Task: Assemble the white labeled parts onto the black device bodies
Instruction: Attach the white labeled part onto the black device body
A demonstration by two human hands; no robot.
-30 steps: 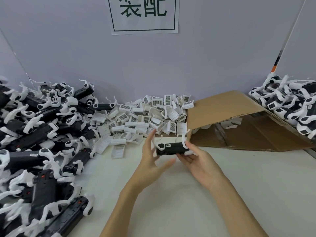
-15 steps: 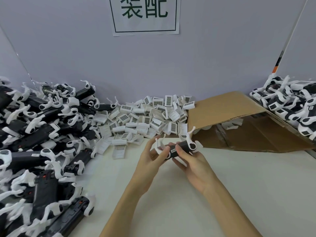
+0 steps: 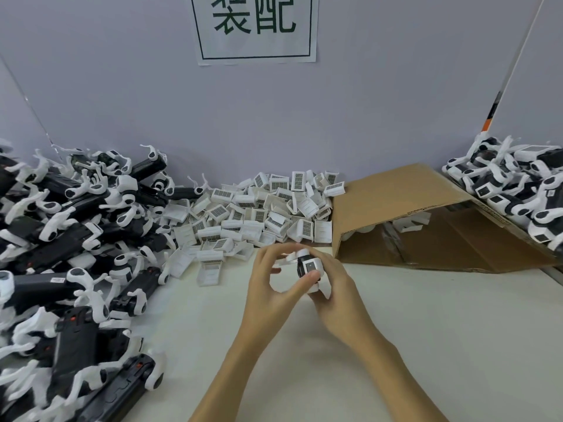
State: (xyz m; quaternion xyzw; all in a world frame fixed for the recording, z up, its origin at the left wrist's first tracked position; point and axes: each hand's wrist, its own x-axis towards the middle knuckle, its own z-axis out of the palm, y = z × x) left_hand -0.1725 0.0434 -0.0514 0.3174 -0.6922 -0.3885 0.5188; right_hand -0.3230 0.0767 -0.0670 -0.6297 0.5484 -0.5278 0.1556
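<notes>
A person's two bare hands meet above a pale worktop (image 3: 426, 345), holding one small black device (image 3: 307, 268) between them, end-on to the camera. The left hand (image 3: 271, 284) curls round its left side, thumb pressing the near face; the right hand (image 3: 338, 287) cups it from the right and beneath, fingers wrapped round. Both hands are grasping the device. A white part seems to sit against its near end, though blur makes it hard to tell whether this is a labelled clip or the device's own white fitting.

Against the back wall lies a heap of loose white labelled clips (image 3: 259, 214), each with a barcode sticker. To the left is a big pile of black devices with white arms (image 3: 67, 254); at far right is another pile (image 3: 518, 196), beside a cardboard box lying on its side (image 3: 396, 208). A paper sign (image 3: 256, 25) hangs on the wall.

The device looks light and rigid, easily turned in the fingers. Its thin white arms look likely to flex or snag, so the solid black middle seems the safest hold. The clips look like thin hard plastic, best pinched by their side walls rather than the sticker.
</notes>
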